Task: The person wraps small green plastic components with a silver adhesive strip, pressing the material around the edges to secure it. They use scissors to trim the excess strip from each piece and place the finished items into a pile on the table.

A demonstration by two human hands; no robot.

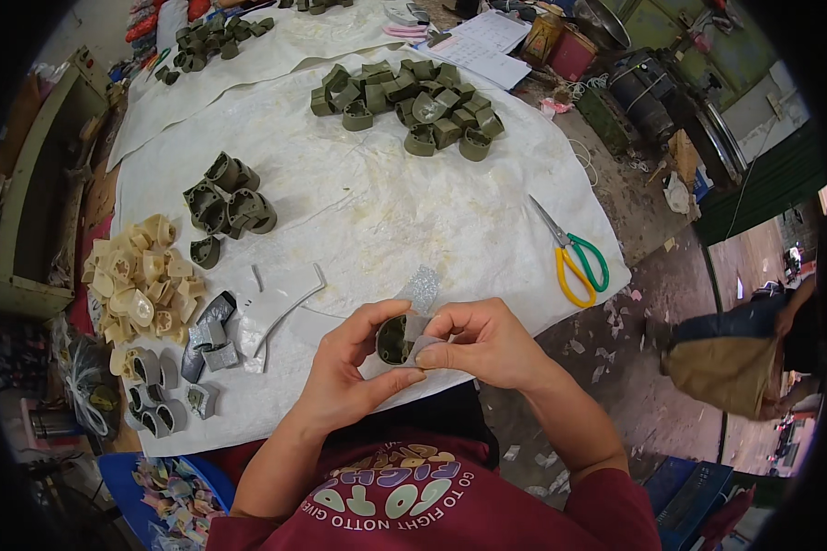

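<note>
Close in front of me, over the near edge of the cloth-covered table, my left hand (345, 367) grips a hollow olive-green plastic piece (392, 342) by its sides. Its open end, with small holes inside, faces up toward me. My right hand (487, 344) pinches a grey strip (421, 349) between thumb and fingers, against the right side of the green piece. Just beyond the fingertips, a glittery silver scrap (423, 283) shows; whether it joins the strip is hidden. To the left lie white curved offcuts (268, 312) and silver-wrapped pieces (216, 344).
Scissors (574, 262) with yellow and green handles lie at the right. Olive pieces form a large far pile (409, 96) and a smaller left group (228, 207). Cream pieces (142, 275) are heaped at left above grey-wrapped ones (156, 399). A blue basin (124, 491) sits below.
</note>
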